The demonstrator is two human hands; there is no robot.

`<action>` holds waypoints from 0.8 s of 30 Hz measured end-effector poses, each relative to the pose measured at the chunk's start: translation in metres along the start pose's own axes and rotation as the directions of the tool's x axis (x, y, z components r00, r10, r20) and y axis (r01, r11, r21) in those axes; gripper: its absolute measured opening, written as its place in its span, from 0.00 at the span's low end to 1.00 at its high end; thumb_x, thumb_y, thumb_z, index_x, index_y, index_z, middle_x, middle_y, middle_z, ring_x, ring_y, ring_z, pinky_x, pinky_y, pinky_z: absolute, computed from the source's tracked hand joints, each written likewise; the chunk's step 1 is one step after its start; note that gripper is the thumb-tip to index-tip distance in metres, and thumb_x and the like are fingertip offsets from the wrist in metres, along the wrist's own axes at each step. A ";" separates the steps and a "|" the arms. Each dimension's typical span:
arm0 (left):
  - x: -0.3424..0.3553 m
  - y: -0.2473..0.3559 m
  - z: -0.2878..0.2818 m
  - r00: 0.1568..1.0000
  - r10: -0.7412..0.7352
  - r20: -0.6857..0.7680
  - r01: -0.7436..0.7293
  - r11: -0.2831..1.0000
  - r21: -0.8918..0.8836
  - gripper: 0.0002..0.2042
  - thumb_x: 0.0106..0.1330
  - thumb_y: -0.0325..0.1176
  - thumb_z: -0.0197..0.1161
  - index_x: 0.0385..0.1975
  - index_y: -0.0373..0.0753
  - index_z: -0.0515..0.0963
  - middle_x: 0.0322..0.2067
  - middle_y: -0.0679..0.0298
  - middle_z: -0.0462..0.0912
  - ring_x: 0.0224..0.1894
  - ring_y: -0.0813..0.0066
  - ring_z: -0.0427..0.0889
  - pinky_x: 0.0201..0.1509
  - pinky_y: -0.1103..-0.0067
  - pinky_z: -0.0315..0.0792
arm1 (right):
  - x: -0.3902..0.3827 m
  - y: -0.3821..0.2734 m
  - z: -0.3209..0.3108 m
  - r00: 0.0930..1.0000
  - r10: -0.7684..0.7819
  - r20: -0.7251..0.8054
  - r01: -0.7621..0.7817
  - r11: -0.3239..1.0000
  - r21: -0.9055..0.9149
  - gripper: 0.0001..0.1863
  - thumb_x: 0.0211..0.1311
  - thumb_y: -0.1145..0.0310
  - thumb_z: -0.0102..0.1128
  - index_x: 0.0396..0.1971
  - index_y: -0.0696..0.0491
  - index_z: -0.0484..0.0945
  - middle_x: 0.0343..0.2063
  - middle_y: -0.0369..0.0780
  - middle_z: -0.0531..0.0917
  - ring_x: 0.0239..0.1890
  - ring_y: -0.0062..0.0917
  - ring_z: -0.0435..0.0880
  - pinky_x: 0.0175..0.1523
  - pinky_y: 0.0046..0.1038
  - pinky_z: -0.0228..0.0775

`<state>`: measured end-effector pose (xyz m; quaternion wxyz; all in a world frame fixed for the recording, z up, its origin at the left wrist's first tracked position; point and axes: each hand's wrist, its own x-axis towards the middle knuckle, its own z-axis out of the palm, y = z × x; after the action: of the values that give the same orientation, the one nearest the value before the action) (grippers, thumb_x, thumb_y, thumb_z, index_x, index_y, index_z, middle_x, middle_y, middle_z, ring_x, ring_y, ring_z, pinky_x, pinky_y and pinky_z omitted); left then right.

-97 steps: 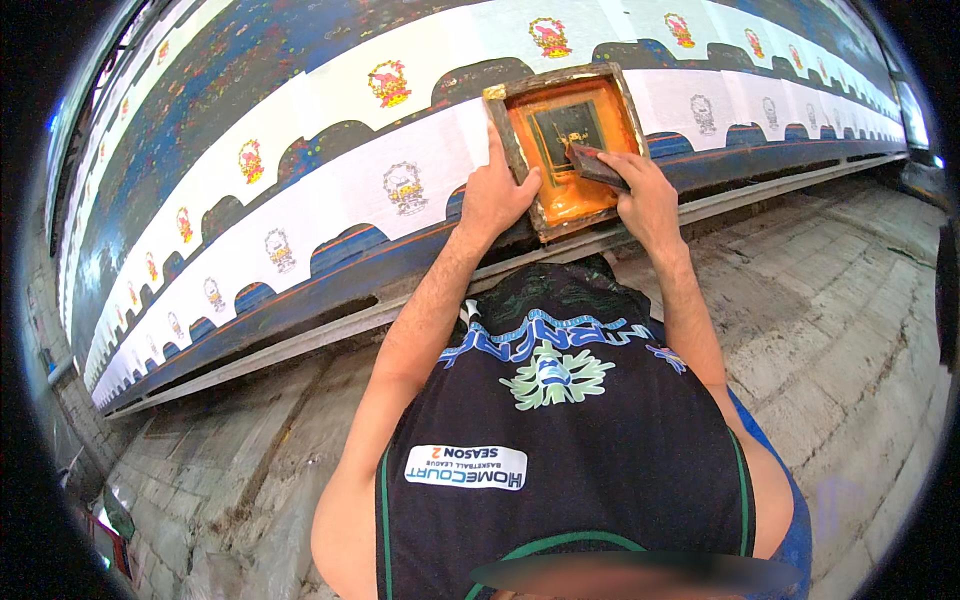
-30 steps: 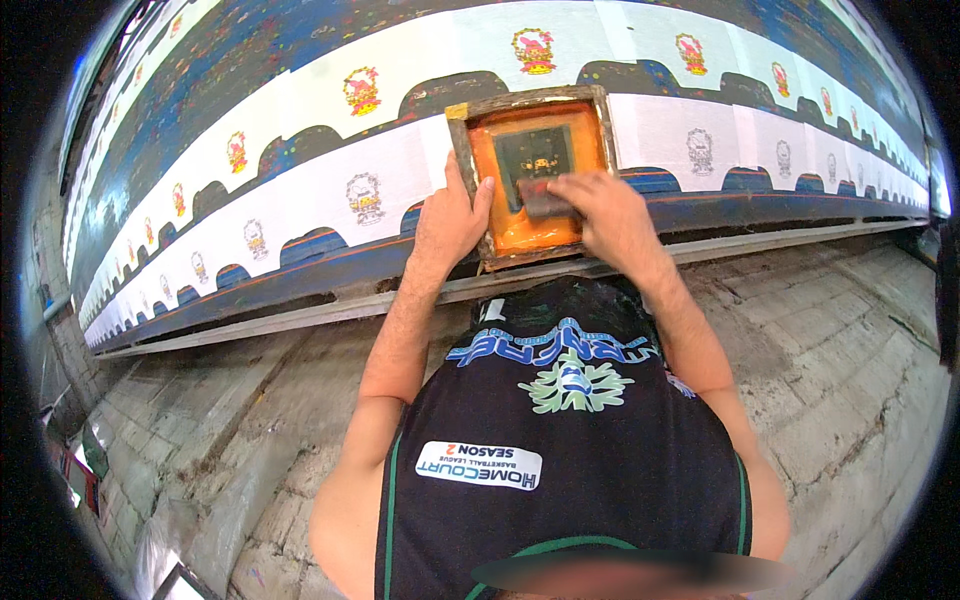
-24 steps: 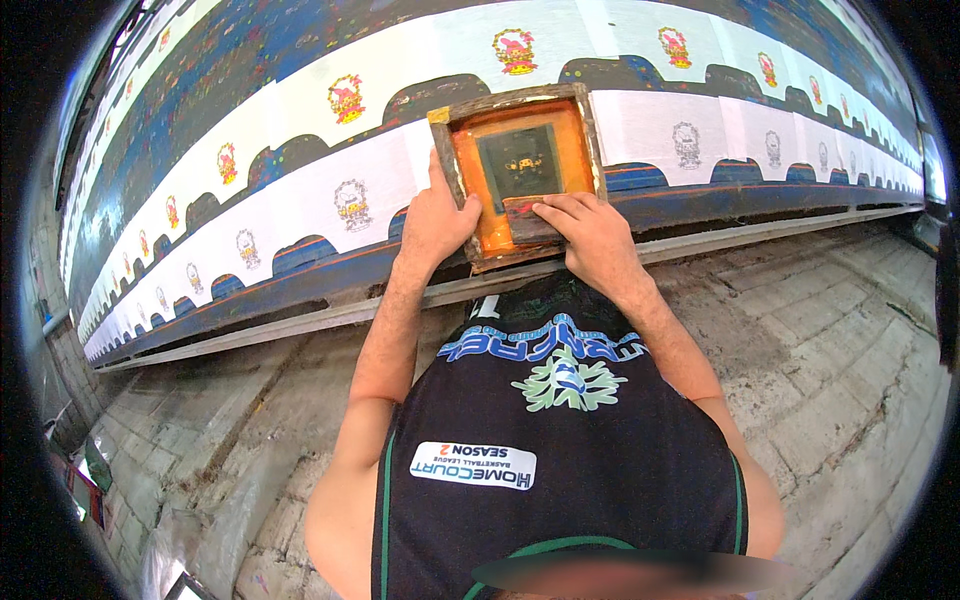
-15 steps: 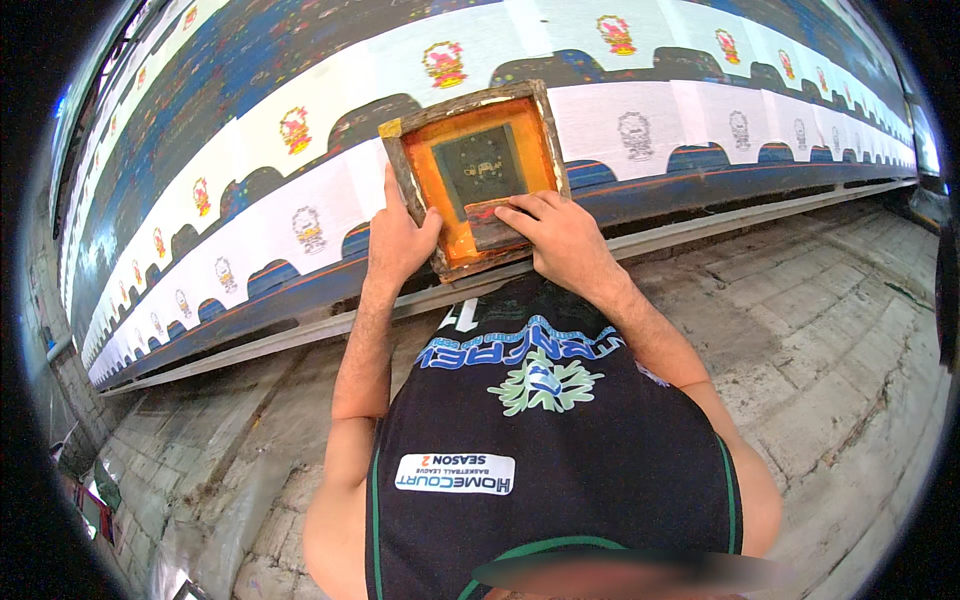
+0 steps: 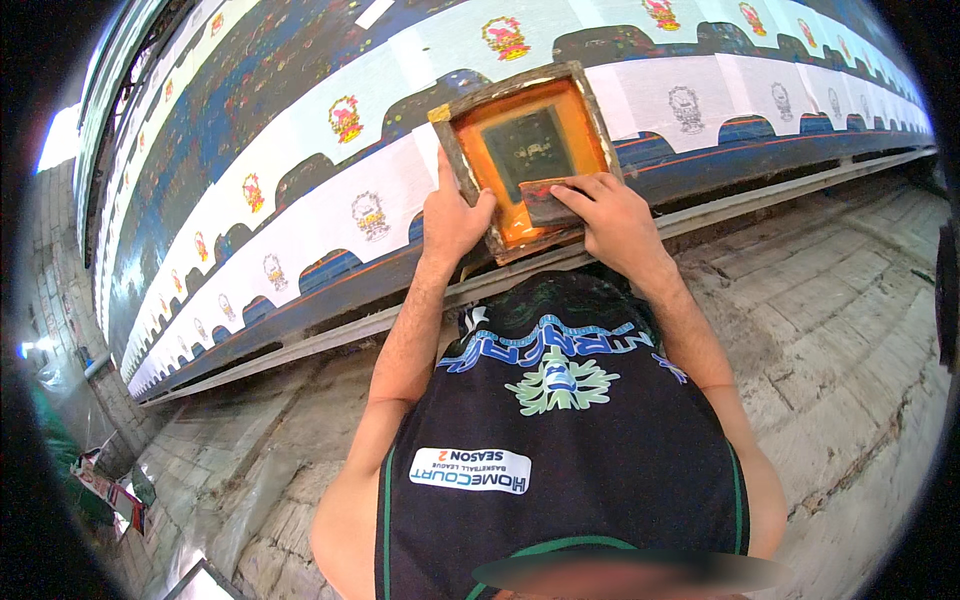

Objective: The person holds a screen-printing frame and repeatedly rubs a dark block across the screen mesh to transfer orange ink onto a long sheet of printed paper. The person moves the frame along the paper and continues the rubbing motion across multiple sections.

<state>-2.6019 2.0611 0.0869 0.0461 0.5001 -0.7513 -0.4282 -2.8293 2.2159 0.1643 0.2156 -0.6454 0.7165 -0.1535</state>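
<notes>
A wooden screen-printing frame with orange mesh and a dark centre area lies over one of the white fabric pieces on the long table. My left hand grips its left side, index finger stretched along the outer edge and thumb on the inner side. In my right hand is a squeegee with a worn, reddish-brown handle, held at the near right of the mesh. Its blade edge is hidden. The fabric directly beneath the frame cannot be seen.
White fabric pieces with dark line prints run along the table's near edge. Beyond them, a row carries coloured prints. A metal rail borders the table, above a grey block floor. Clutter stands at lower left.
The whole scene has shifted rightward and slightly up in the picture as my view turned left. Both hands keep their hold, and the frame stays at the same spot between the prints.
</notes>
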 end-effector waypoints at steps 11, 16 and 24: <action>0.000 -0.008 0.008 0.999 -0.024 -0.030 0.023 0.998 -0.051 0.51 0.65 0.39 0.76 0.85 0.30 0.55 0.46 0.41 0.93 0.44 0.52 0.96 0.49 0.64 0.87 | 0.020 0.005 0.007 0.986 -0.159 0.042 0.159 0.987 -0.008 0.25 0.59 0.70 0.67 0.58 0.57 0.85 0.45 0.43 0.89 0.46 0.39 0.90 0.51 0.39 0.87; -0.001 -0.013 0.010 0.999 -0.012 -0.039 0.010 0.999 -0.043 0.50 0.66 0.42 0.75 0.86 0.33 0.56 0.44 0.44 0.93 0.38 0.52 0.95 0.45 0.63 0.86 | 0.022 0.003 -0.004 0.961 -0.226 0.160 0.219 0.974 0.061 0.24 0.58 0.74 0.67 0.57 0.52 0.87 0.48 0.44 0.90 0.50 0.41 0.90 0.57 0.42 0.85; 0.002 -0.014 0.011 0.999 0.029 -0.031 -0.032 0.995 -0.091 0.51 0.65 0.43 0.74 0.86 0.36 0.55 0.44 0.43 0.93 0.40 0.45 0.95 0.47 0.60 0.87 | 0.095 0.043 -0.011 0.988 -0.108 0.112 0.101 0.993 0.066 0.24 0.64 0.77 0.64 0.58 0.45 0.89 0.53 0.41 0.91 0.58 0.42 0.89 0.62 0.46 0.84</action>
<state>-2.5986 2.0642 0.0696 0.0868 0.4923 -0.7377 -0.4538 -2.8788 2.1266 0.1418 0.2677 -0.6831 0.6631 -0.1485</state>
